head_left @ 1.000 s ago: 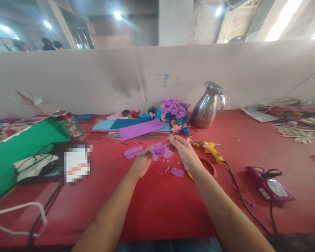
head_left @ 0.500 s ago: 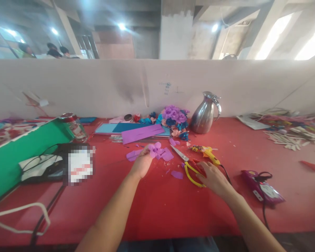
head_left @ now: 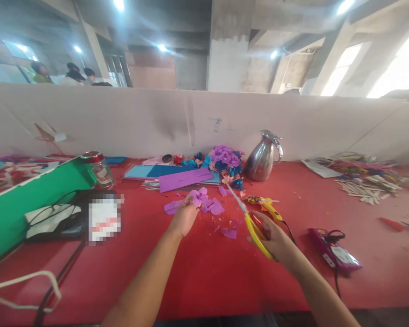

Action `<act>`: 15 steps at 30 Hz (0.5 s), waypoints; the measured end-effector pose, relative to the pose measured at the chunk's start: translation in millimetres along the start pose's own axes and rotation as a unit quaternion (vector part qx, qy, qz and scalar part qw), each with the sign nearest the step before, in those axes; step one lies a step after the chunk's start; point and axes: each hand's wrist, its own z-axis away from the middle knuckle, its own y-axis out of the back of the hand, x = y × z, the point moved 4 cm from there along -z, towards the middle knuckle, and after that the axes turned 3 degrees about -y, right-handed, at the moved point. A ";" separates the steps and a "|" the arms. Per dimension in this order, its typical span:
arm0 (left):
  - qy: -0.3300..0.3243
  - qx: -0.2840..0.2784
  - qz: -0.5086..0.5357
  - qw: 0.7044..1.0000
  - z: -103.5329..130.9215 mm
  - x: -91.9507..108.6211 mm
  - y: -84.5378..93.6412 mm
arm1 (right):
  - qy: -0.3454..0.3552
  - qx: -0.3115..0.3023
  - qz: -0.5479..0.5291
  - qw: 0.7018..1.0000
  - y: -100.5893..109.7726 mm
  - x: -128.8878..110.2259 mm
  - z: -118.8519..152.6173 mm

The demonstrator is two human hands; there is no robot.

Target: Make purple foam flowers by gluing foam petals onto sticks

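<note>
Apparently taking up yellow-handled metal scissors (head_left: 251, 224) in right fingers (head_left: 266, 221), pinching purple paper flower (head_left: 198, 197) in left fingers (head_left: 188, 200); needing steady blades.

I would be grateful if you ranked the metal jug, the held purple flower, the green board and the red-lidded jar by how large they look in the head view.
1. Green board
2. Metal jug
3. Red-lidded jar
4. Purple flower, held in the left hand

Paper flowers (head_left: 225, 157) left of pitcher (head_left: 261, 158), glue gun (head_left: 272, 210) before pitcher, scissors (head_left: 253, 230) just left of glue gun
</note>
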 end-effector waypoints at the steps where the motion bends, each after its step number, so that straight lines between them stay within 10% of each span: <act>1: -0.002 -0.012 -0.009 1.000 1.9 1.3 -6.1 | 0.001 -0.027 -0.089 0.996 -4.7 -1.2 10.1; 7: -0.028 -0.029 -0.009 0.999 32.7 3.3 -38.8 | -0.055 -0.156 -0.384 0.908 -46.9 -6.8 61.5; 15: 0.016 0.034 -0.028 0.999 102.7 -18.0 -45.5 | -0.006 -0.250 -0.344 0.905 -60.6 -9.3 105.9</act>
